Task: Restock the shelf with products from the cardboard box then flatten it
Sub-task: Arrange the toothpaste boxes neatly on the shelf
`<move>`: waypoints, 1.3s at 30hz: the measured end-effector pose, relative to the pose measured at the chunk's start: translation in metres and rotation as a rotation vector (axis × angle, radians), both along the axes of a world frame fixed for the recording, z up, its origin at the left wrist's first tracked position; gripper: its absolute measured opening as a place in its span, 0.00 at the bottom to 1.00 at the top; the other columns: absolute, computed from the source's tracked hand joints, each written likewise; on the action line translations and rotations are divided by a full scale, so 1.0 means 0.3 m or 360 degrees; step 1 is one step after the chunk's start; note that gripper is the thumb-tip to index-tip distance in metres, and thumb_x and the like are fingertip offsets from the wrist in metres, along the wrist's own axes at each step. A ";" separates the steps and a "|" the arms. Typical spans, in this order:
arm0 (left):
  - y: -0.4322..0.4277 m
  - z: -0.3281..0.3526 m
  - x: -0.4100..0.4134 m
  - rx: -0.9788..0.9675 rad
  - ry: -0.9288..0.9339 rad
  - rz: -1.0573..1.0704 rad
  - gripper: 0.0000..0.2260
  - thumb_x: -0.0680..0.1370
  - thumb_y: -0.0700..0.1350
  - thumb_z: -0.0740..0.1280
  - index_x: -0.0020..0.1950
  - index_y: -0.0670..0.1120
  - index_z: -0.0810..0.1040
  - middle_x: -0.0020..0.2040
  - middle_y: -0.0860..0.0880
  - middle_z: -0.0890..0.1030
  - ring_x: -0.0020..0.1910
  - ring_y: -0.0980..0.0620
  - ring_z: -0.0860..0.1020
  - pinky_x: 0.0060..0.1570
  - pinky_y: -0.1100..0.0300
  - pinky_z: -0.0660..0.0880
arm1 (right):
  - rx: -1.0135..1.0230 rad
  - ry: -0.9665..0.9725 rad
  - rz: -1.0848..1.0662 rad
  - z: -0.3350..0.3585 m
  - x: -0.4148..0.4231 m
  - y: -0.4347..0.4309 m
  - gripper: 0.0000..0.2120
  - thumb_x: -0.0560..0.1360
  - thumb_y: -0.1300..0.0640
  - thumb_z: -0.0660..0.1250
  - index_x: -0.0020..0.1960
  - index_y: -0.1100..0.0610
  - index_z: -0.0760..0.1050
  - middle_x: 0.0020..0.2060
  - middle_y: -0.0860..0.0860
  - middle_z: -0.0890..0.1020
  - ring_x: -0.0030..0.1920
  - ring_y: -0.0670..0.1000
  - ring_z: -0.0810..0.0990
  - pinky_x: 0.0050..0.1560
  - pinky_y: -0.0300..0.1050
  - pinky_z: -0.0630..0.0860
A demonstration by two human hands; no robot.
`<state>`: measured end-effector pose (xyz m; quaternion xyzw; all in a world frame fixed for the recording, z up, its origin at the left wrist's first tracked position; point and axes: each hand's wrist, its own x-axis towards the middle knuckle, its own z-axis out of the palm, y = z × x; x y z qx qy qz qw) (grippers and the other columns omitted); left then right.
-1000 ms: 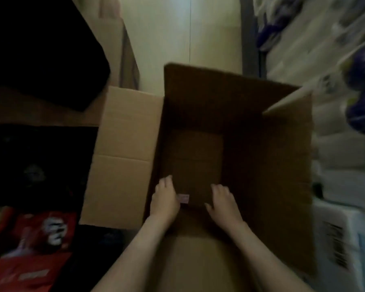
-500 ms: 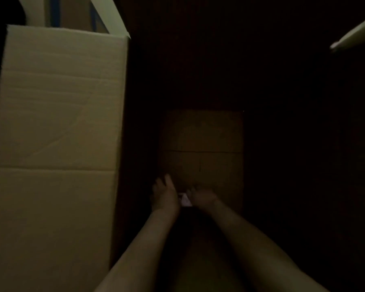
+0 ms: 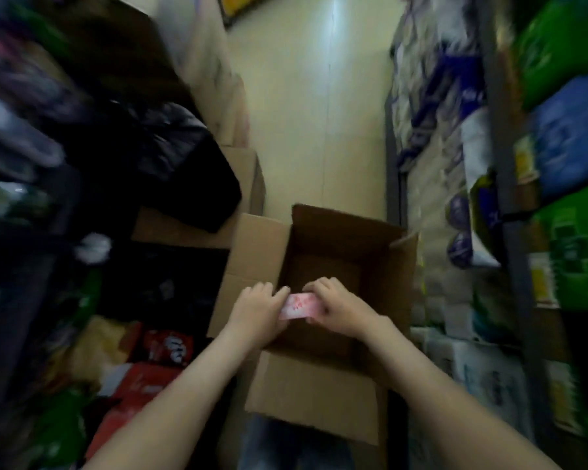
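Head view: left hand [image 3: 255,308], right hand [image 3: 340,305] over cardboard box [image 3: 323,398], each grip pinching an end of pink packet [image 3: 299,305].

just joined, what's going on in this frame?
A person stands over an open cardboard box on the floor of a shop aisle. The left hand and the right hand hold a small pink item between them, one at each end, above the box's opening. It is too blurred to identify. No other product shows in the visible part of the box. Stocked shelves stand to the right, and bags and more cartons are piled to the left.
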<state>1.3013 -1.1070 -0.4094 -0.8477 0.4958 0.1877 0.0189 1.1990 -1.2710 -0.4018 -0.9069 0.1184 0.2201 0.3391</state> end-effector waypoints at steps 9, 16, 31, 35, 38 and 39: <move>0.552 0.722 0.054 -0.0314 -0.0236 0.0533 0.24 0.74 0.59 0.66 0.64 0.47 0.72 0.55 0.47 0.77 0.54 0.46 0.76 0.50 0.53 0.73 | 0.0056 -0.0280 0.0510 0.692 0.269 0.383 0.26 0.70 0.51 0.73 0.64 0.54 0.69 0.54 0.46 0.71 0.53 0.46 0.73 0.49 0.38 0.70; 1.224 0.956 -0.075 -0.0460 0.0115 0.1653 0.22 0.74 0.66 0.63 0.45 0.47 0.73 0.41 0.48 0.78 0.39 0.48 0.77 0.33 0.57 0.68 | 0.0107 -0.0478 0.0874 0.895 0.367 0.955 0.30 0.67 0.54 0.77 0.66 0.57 0.70 0.55 0.48 0.72 0.56 0.48 0.73 0.50 0.32 0.64; 2.215 1.257 -0.472 -0.1240 -0.0584 0.2871 0.19 0.75 0.59 0.66 0.61 0.50 0.74 0.49 0.53 0.77 0.39 0.57 0.75 0.34 0.63 0.70 | 0.0331 -0.0907 0.1659 1.222 0.378 2.159 0.28 0.75 0.53 0.68 0.72 0.53 0.64 0.66 0.51 0.68 0.65 0.53 0.69 0.56 0.39 0.67; 2.334 1.323 -0.511 -0.1335 -0.0810 0.3064 0.22 0.77 0.55 0.67 0.67 0.47 0.72 0.57 0.49 0.78 0.49 0.50 0.77 0.44 0.59 0.72 | 0.0359 -0.1029 0.1880 1.304 0.388 2.354 0.25 0.76 0.55 0.67 0.71 0.54 0.64 0.63 0.52 0.70 0.61 0.52 0.71 0.59 0.43 0.70; 2.411 1.346 -0.511 -0.1420 -0.0985 0.3211 0.23 0.78 0.53 0.66 0.71 0.46 0.70 0.60 0.47 0.77 0.54 0.48 0.77 0.45 0.60 0.70 | 0.0285 -0.1196 0.2034 1.330 0.405 2.498 0.24 0.77 0.54 0.66 0.71 0.55 0.65 0.63 0.52 0.71 0.64 0.53 0.69 0.64 0.46 0.66; 2.434 1.349 -0.509 -0.1462 -0.1021 0.3269 0.23 0.78 0.52 0.66 0.72 0.46 0.68 0.64 0.47 0.75 0.58 0.47 0.75 0.48 0.59 0.70 | 0.0228 -0.1271 0.2076 1.334 0.413 2.543 0.23 0.77 0.53 0.65 0.71 0.54 0.65 0.64 0.52 0.71 0.66 0.54 0.67 0.66 0.48 0.63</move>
